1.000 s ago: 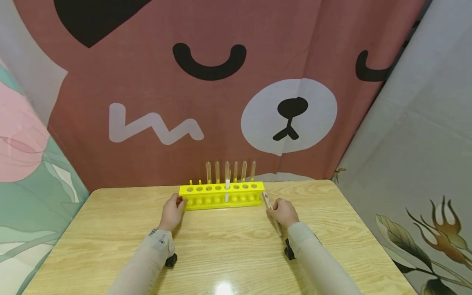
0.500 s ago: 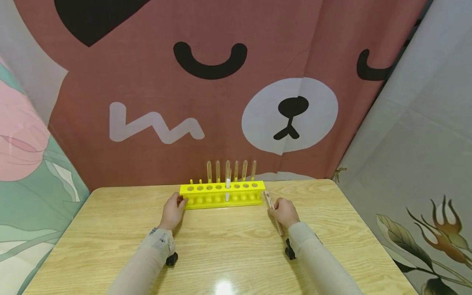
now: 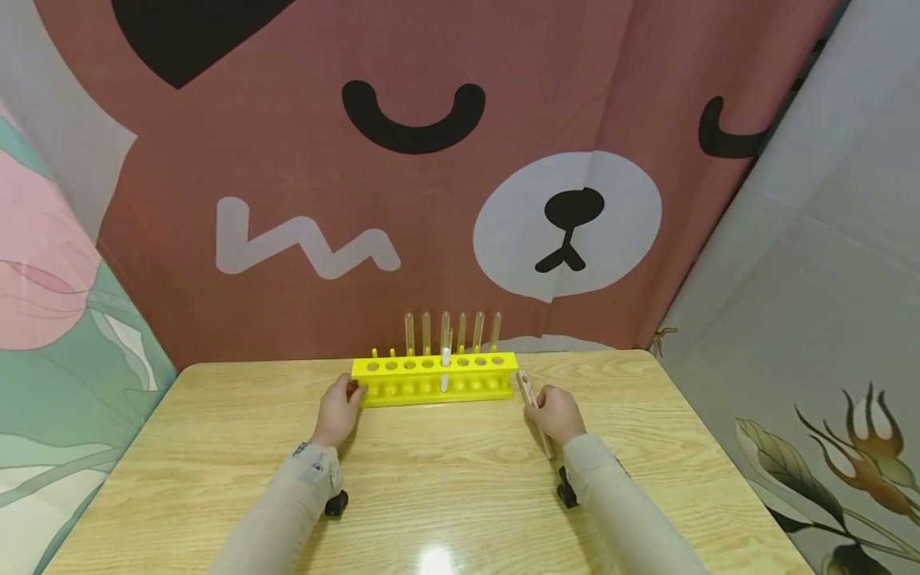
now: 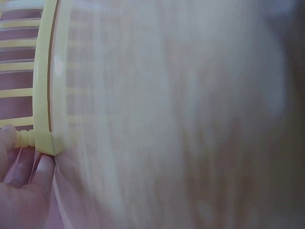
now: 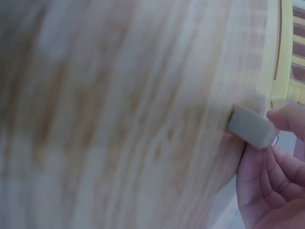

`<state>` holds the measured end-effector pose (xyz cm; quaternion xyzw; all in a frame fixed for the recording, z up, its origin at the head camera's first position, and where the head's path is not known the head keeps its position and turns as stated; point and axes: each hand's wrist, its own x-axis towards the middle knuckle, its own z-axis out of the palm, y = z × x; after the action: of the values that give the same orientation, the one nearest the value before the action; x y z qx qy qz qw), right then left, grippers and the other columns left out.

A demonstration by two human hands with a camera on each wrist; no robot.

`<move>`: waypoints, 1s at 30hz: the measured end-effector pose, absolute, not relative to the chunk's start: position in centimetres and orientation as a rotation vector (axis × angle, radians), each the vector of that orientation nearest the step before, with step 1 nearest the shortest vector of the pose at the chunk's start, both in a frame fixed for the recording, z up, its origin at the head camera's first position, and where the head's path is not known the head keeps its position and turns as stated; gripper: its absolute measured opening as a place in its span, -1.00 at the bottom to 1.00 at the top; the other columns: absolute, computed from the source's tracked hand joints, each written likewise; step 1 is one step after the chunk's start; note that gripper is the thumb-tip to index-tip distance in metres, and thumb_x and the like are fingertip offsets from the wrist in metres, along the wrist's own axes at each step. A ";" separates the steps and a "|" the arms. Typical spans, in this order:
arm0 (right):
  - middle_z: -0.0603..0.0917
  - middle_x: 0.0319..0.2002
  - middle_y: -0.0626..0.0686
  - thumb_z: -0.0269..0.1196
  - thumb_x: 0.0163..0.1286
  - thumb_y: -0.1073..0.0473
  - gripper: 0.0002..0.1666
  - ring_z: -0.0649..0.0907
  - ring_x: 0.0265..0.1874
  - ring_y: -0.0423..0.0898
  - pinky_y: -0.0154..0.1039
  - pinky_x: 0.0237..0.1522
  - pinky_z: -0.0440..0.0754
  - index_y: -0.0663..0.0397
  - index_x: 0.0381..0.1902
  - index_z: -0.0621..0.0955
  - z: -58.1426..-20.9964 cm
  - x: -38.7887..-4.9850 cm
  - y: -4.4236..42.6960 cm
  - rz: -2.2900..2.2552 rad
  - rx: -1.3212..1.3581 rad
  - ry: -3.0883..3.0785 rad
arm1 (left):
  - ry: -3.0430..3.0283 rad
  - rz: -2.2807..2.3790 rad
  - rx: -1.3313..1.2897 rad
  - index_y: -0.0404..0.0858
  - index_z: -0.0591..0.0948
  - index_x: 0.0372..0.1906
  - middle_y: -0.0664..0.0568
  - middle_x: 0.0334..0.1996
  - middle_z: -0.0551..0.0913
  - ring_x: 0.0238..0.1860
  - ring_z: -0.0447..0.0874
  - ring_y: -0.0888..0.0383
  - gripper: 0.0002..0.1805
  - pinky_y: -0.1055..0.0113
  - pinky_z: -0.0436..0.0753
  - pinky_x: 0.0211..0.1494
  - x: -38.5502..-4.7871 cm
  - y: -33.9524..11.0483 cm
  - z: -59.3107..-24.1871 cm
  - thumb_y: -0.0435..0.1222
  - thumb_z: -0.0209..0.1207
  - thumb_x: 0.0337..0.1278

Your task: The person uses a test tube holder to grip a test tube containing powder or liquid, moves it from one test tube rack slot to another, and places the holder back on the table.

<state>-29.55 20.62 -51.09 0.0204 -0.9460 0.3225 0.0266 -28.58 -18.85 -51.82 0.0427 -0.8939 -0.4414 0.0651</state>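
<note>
A yellow test tube rack [image 3: 402, 367] stands at the far side of the table. Clear test tubes [image 3: 479, 329] sit upside down on its back pegs, and a slim white piece [image 3: 445, 369] of unclear kind is upright in one hole. My left hand [image 3: 336, 411] grips the rack's left end; in the left wrist view its thumb and fingers [image 4: 43, 174] are about the end post. To the right of the rack, my right hand [image 3: 557, 414] pinches a wooden test tube holder [image 3: 527, 389]. Its blunt wooden end [image 5: 251, 128] shows in the right wrist view.
The wood-grain table [image 3: 431, 487] extends toward me from the rack. Directly behind it hangs a brown curtain [image 3: 287, 319] with a bear print, and a grey patterned cloth [image 3: 826, 279] borders the right side.
</note>
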 end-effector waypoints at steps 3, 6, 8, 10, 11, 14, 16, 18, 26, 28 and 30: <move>0.46 -0.62 0.05 0.36 0.29 0.22 -0.70 0.44 -0.65 -0.08 -0.26 -0.62 0.41 0.14 -0.50 0.45 -51.1 -29.6 20.8 1.013 0.052 -2.913 | -2.690 -1.329 0.119 -0.47 0.44 0.13 -0.36 0.02 0.58 0.06 0.56 -0.22 -0.72 -0.11 0.55 0.16 -28.5 -18.8 -51.8 -0.34 0.02 0.55; 0.48 -0.61 0.04 0.37 0.27 0.23 -0.72 0.45 -0.64 -0.08 -0.25 -0.59 0.43 0.14 -0.49 0.46 -51.0 -29.7 21.1 0.983 0.061 -2.897 | -2.667 -1.301 0.099 -0.47 0.47 0.09 -0.35 -0.03 0.60 0.02 0.58 -0.22 -0.74 -0.08 0.58 0.11 -28.4 -18.7 -51.7 -0.34 0.05 0.53; 0.49 -0.60 0.04 0.37 0.26 0.22 -0.73 0.46 -0.63 -0.08 -0.24 -0.57 0.44 0.15 -0.47 0.47 -50.9 -29.8 21.2 0.956 0.071 -2.882 | -2.652 -1.291 0.090 -0.47 0.47 0.07 -0.34 -0.06 0.61 0.00 0.58 -0.22 -0.76 -0.07 0.59 0.08 -28.4 -18.7 -51.8 -0.35 0.06 0.52; 0.51 -0.59 0.04 0.37 0.25 0.22 -0.75 0.47 -0.61 -0.07 -0.23 -0.55 0.45 0.15 -0.45 0.48 -50.8 -29.9 21.3 0.938 0.078 -2.870 | -2.648 -1.289 0.089 -0.46 0.48 0.06 -0.34 -0.06 0.61 -0.01 0.59 -0.22 -0.76 -0.07 0.59 0.07 -28.4 -18.7 -51.8 -0.35 0.07 0.52; 0.51 -0.58 0.04 0.36 0.25 0.22 -0.75 0.47 -0.61 -0.07 -0.22 -0.54 0.46 0.16 -0.45 0.48 -50.6 -29.8 21.3 0.942 0.076 -2.862 | -2.651 -1.290 0.090 -0.46 0.48 0.06 -0.34 -0.06 0.61 -0.01 0.59 -0.22 -0.76 -0.07 0.59 0.07 -28.4 -18.7 -51.8 -0.35 0.07 0.52; 0.53 -0.60 0.04 0.34 0.26 0.22 -0.77 0.50 -0.62 -0.07 -0.22 -0.56 0.47 0.18 -0.44 0.49 -50.2 -29.8 21.3 0.968 0.075 -2.843 | -2.663 -1.319 0.102 -0.46 0.47 0.09 -0.35 -0.03 0.60 0.02 0.58 -0.22 -0.75 -0.10 0.57 0.11 -28.5 -18.9 -52.0 -0.35 0.05 0.53; 0.54 -0.61 0.04 0.33 0.27 0.22 -0.78 0.51 -0.63 -0.08 -0.23 -0.57 0.47 0.19 -0.43 0.50 -49.9 -29.8 21.2 0.986 0.076 -2.830 | -2.672 -1.321 0.105 -0.46 0.46 0.10 -0.35 -0.03 0.60 0.03 0.58 -0.22 -0.75 -0.10 0.57 0.11 -28.6 -19.0 -52.1 -0.35 0.05 0.53; 0.55 -0.61 0.04 0.33 0.29 0.21 -0.78 0.52 -0.65 -0.09 -0.24 -0.60 0.46 0.21 -0.40 0.50 -49.7 -29.8 21.2 0.998 0.077 -2.821 | -2.676 -1.321 0.106 -0.46 0.46 0.10 -0.34 -0.02 0.60 0.02 0.58 -0.21 -0.75 -0.08 0.57 0.11 -28.7 -19.0 -52.2 -0.35 0.05 0.53; 0.55 -0.51 0.08 0.33 0.35 0.19 -0.78 0.47 -0.62 -0.09 -0.25 -0.60 0.45 0.22 -0.33 0.52 -48.5 -29.6 20.6 0.985 0.092 -2.763 | -2.680 -1.342 0.115 -0.45 0.46 0.12 -0.33 0.00 0.59 0.03 0.57 -0.19 -0.73 -0.07 0.57 0.14 -28.7 -19.0 -52.2 -0.33 0.05 0.54; 0.56 -0.50 0.09 0.33 0.35 0.19 -0.78 0.48 -0.61 -0.08 -0.24 -0.59 0.46 0.22 -0.33 0.53 -48.0 -29.4 20.4 0.981 0.109 -2.743 | -2.679 -1.342 0.114 -0.45 0.46 0.13 -0.33 0.01 0.59 0.04 0.57 -0.19 -0.73 -0.07 0.57 0.14 -28.7 -19.0 -52.2 -0.33 0.05 0.54; 0.56 -0.51 0.09 0.33 0.36 0.19 -0.78 0.48 -0.62 -0.08 -0.23 -0.58 0.47 0.22 -0.33 0.53 -47.6 -29.3 20.1 0.980 0.114 -2.730 | -2.679 -1.341 0.117 -0.45 0.46 0.13 -0.33 0.01 0.59 0.05 0.57 -0.19 -0.72 -0.07 0.57 0.15 -28.7 -19.0 -52.2 -0.32 0.05 0.54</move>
<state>-29.32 20.10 -47.60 0.0390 -0.9338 0.3351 0.1190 -28.69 -19.04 -52.24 0.0390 -0.8912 -0.4461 0.0716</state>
